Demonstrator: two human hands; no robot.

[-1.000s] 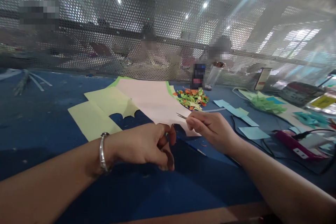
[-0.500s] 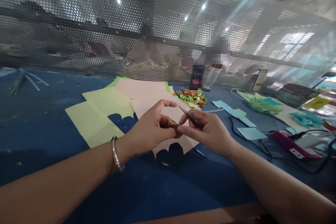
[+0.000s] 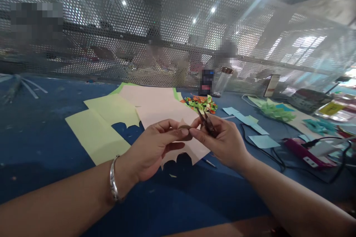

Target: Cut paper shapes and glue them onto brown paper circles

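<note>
My left hand (image 3: 157, 144), with a silver bangle at the wrist, pinches a small piece of paper (image 3: 182, 123) between thumb and fingers. Its pale tip sticks up above the fingertips; the rest is mostly hidden. My right hand (image 3: 222, 139) is closed around a small pair of scissors (image 3: 207, 123), blades slightly apart and pointing up. The right thumb and forefinger meet the left fingertips at the paper's edge. Beneath both hands lies a large pale pink sheet (image 3: 155, 103) with scalloped cuts along its near edge. Yellow-green sheets (image 3: 96, 129) lie to the left.
A pile of green and orange paper bits (image 3: 201, 104) sits behind my hands. Blue paper pieces (image 3: 264, 141), black cables and a magenta power strip (image 3: 308, 155) lie on the right. A pen (image 3: 209, 163) rests near the pink sheet. A perforated metal screen (image 3: 111, 44) stands behind.
My left fingers have come together on the small paper, and its tip now shows above them. The scissors have turned more upright in my right hand, their blades now visibly parted.
</note>
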